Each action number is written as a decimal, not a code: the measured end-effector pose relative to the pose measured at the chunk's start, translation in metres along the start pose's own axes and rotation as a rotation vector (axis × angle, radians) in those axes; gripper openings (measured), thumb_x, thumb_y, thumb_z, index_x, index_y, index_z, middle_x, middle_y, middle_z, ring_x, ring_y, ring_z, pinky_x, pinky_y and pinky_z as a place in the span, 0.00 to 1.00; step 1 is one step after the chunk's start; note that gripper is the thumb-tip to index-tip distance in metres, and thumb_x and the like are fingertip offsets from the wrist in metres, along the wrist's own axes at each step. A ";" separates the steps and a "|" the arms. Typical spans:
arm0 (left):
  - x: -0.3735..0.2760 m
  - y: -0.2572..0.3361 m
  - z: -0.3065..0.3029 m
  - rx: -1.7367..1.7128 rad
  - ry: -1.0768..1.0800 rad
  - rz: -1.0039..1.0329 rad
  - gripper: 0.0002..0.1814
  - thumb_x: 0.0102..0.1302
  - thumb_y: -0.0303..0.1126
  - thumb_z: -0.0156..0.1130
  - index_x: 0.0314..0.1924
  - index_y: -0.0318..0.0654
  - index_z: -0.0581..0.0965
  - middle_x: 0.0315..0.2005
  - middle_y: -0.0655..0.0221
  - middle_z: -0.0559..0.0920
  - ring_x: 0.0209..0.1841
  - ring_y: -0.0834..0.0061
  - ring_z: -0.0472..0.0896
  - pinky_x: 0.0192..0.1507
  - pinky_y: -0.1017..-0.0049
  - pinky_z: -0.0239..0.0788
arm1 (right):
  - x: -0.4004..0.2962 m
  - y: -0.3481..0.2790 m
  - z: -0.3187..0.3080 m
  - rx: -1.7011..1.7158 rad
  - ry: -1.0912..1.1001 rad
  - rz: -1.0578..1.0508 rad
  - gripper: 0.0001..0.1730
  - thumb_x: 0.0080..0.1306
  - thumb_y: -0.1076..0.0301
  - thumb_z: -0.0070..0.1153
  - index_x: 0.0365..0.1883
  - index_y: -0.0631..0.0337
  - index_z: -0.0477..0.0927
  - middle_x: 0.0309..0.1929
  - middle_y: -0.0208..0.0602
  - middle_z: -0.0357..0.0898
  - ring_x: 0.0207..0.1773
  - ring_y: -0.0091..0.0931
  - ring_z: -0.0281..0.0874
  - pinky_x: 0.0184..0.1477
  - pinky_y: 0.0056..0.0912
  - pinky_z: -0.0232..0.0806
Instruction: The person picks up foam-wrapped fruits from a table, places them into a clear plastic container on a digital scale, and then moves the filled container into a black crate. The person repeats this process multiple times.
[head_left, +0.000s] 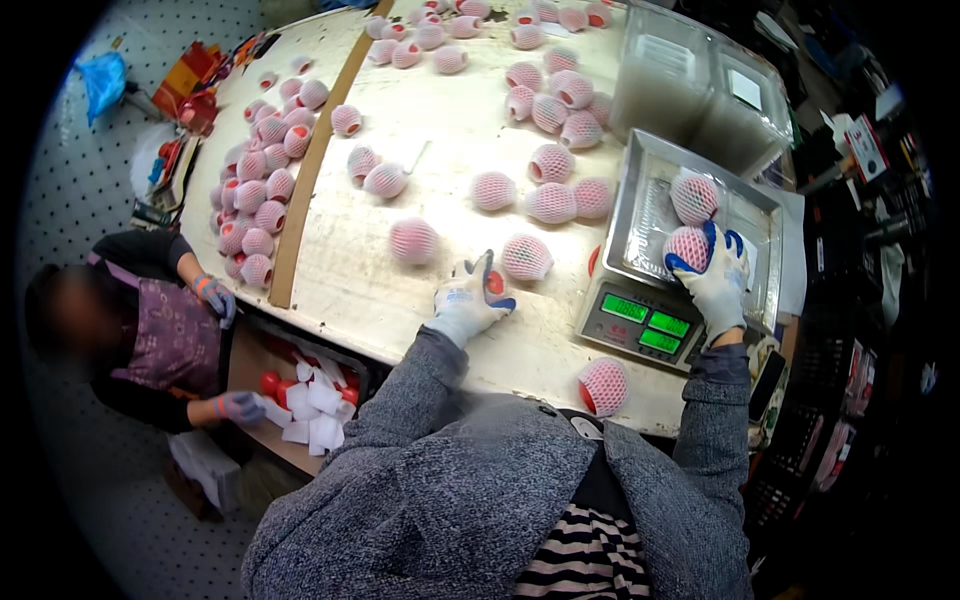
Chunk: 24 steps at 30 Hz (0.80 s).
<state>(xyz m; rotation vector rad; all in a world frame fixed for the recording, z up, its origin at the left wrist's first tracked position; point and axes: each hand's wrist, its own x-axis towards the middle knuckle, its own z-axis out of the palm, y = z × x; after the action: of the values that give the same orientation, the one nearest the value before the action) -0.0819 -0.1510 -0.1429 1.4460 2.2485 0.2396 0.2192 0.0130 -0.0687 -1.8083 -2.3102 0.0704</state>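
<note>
My gloved right hand (716, 281) grips a red fruit in a pink foam net (687, 249) in a clear plastic tray (652, 210) on the pan of a digital scale (637, 322). Another netted fruit (694, 198) lies just beyond it in the tray. On the table, my gloved left hand (471, 300) has its thumb and fingers around a small netted red fruit (495, 283); whether it grips the fruit is unclear. A larger netted fruit (527, 257) lies just right of that hand, and a blurred one (413, 241) to its upper left.
Many netted fruits (255, 196) are heaped left of a wooden strip (304, 202); more lie across the table. Stacked clear containers (697, 82) stand behind the scale. One netted fruit (604, 386) sits near the front edge. A co-worker (169, 322) reaches over a box with red fruits and white foam pieces (315, 409).
</note>
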 end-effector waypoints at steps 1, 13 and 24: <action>0.000 -0.005 -0.001 -0.057 -0.015 0.041 0.47 0.49 0.51 0.70 0.67 0.44 0.61 0.56 0.49 0.69 0.59 0.51 0.69 0.61 0.63 0.61 | -0.001 -0.004 -0.002 -0.006 0.015 0.002 0.46 0.44 0.48 0.70 0.60 0.60 0.69 0.59 0.53 0.69 0.66 0.46 0.58 0.67 0.47 0.49; 0.034 -0.014 -0.032 0.051 0.488 0.118 0.48 0.48 0.38 0.73 0.67 0.40 0.59 0.60 0.49 0.66 0.61 0.54 0.67 0.62 0.63 0.60 | 0.002 -0.009 -0.013 -0.087 -0.061 0.000 0.45 0.46 0.49 0.69 0.61 0.54 0.68 0.59 0.53 0.68 0.68 0.45 0.56 0.68 0.52 0.44; 0.104 0.009 -0.031 -0.543 0.340 0.239 0.53 0.36 0.32 0.77 0.64 0.31 0.60 0.54 0.52 0.71 0.55 0.60 0.74 0.57 0.69 0.68 | 0.008 -0.010 -0.012 -0.094 0.008 0.202 0.49 0.44 0.40 0.67 0.62 0.50 0.66 0.59 0.49 0.67 0.66 0.44 0.58 0.66 0.56 0.46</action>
<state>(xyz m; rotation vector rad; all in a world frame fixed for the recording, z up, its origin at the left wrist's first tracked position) -0.1244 -0.0512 -0.1414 1.4349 2.0103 1.1507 0.2101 0.0173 -0.0540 -2.0792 -2.1517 -0.0157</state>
